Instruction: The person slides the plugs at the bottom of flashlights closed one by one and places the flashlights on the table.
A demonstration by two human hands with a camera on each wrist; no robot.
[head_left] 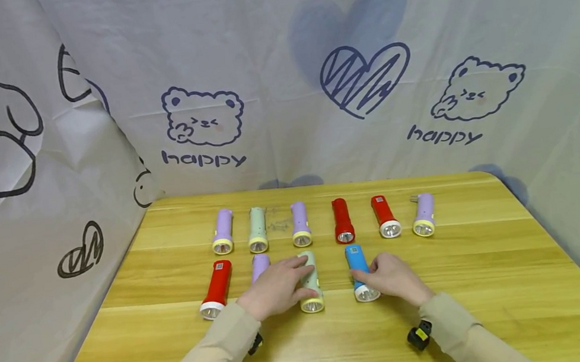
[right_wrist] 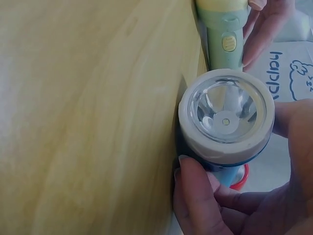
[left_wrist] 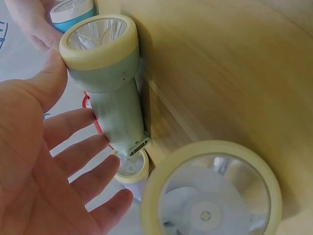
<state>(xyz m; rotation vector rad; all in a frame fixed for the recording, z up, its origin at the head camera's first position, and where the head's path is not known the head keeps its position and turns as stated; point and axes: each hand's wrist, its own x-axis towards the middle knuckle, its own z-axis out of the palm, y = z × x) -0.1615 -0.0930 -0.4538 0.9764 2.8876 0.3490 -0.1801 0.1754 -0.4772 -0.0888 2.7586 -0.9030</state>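
A pale green flashlight [head_left: 310,279] with a cream head lies in the front row. My left hand [head_left: 275,289] rests against it, its fingers loosely extended along the body and the thumb by the head in the left wrist view. To the right lies a blue flashlight [head_left: 354,256] with a white head. My right hand [head_left: 395,279] pinches it near the head, thumb on one side and fingers on the other, as the right wrist view shows. Beside my left hand is a purple flashlight [head_left: 260,264], its front part hidden behind that hand in the head view.
A red flashlight [head_left: 219,281] with a white head lies at the front row's left end. Behind runs a row of several more, including purple [head_left: 222,227], green [head_left: 257,223] and red [head_left: 342,215] ones. The wooden table [head_left: 494,277] backs onto a printed cloth [head_left: 284,134].
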